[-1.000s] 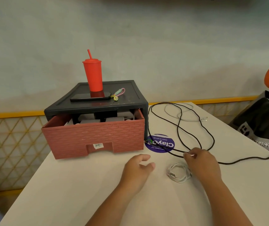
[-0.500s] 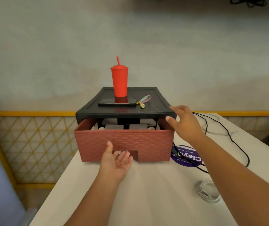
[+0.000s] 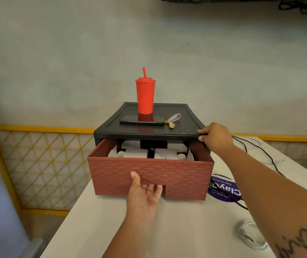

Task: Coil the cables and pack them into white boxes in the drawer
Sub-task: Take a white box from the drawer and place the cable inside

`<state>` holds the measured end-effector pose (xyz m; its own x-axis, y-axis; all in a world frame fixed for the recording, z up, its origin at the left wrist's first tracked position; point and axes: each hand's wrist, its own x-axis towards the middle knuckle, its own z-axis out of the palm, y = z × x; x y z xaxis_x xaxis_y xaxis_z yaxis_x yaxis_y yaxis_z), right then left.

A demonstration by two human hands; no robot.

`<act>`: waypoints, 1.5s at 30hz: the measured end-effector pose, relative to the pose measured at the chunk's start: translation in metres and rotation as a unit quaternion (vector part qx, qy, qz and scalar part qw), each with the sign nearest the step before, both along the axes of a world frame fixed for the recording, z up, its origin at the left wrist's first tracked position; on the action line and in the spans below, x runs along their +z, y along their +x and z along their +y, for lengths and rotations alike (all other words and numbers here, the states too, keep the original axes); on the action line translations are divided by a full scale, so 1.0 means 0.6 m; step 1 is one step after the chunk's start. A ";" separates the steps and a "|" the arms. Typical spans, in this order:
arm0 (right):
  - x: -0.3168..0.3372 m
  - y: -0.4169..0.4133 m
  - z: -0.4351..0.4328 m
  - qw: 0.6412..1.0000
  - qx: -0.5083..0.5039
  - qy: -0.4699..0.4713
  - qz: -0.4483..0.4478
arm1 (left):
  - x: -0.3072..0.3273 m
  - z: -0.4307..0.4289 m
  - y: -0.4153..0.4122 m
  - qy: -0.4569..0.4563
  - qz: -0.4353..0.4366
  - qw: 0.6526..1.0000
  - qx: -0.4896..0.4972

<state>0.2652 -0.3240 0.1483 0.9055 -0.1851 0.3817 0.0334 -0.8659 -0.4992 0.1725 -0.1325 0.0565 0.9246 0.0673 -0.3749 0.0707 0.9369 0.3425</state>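
Observation:
A brick-patterned red drawer (image 3: 186,175) stands partly pulled out of a black cabinet (image 3: 149,132). Inside it lie white boxes (image 3: 136,152). My left hand (image 3: 144,190) grips the drawer's front at the handle notch, palm up, thumb on the face and fingers hooked under. My right hand (image 3: 214,137) grips the cabinet's top right front corner. A coiled white cable (image 3: 249,234) lies on the table at the lower right, partly behind my right forearm. A loose black cable (image 3: 260,151) runs across the table to the right of the cabinet.
On the cabinet top stand a red cup with a straw (image 3: 145,95), a black phone (image 3: 141,120) and a small keychain strap (image 3: 174,119). A round purple sticker (image 3: 223,189) lies right of the drawer. The white table's left edge (image 3: 70,211) drops off beside a yellow lattice barrier (image 3: 42,164).
Both hands left the coiled white cable and went to the cabinet. The left hand now grips the drawer handle, the right holds the cabinet corner, and the drawer stands further out.

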 end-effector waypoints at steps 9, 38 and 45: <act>0.002 -0.016 0.008 1.000 0.004 0.015 -0.015 | -0.002 0.019 -0.099 0.002 0.000 1.000 -0.011; -0.028 -0.172 0.030 0.951 0.039 0.272 0.145 | 0.208 0.021 -0.075 0.554 -0.114 0.773 -0.286; -0.036 -0.184 0.034 0.962 0.035 0.245 0.115 | 0.133 -0.010 0.043 0.789 0.010 0.515 -0.334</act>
